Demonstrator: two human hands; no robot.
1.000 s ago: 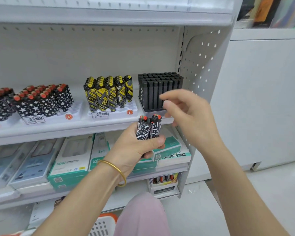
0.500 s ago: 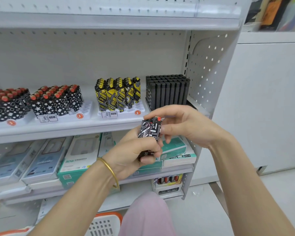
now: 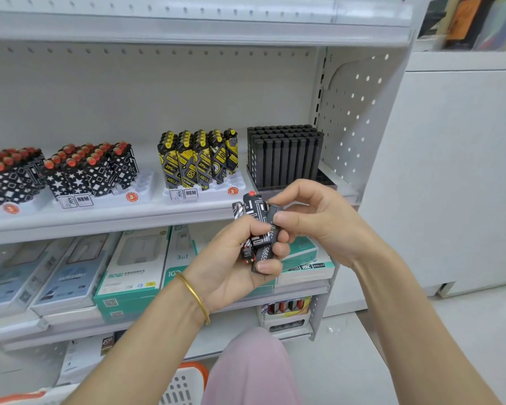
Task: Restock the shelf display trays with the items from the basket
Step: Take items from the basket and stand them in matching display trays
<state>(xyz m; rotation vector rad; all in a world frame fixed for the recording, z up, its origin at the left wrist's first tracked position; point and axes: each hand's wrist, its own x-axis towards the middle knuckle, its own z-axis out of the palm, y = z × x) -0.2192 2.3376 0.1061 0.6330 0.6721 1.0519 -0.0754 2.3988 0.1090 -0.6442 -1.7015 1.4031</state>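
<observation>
We sort small red-capped, black-and-white patterned plastic sticks [image 3: 256, 210]
Our left hand [image 3: 228, 270] grips them in a bundle before the white shelf's [image 3: 100, 222] front edge, right end; our right hand [image 3: 313, 223] pinches one. Light, stiff, probably slick: we'd take each by its flat sides.

Basket [image 3: 183, 387] mostly below the bottom edge.

A small bunch of black-and-white patterned lighters [image 3: 254, 213], one red top showing, stands almost upright in the centre of the frame. The left hand [image 3: 234, 270] grips it and the right hand [image 3: 313, 217] pinches the rightmost one. The white display tray [image 3: 142, 187], middle left, has free slots on its right side. The white basket [image 3: 184, 384] with orange rim is at the bottom edge.
</observation>
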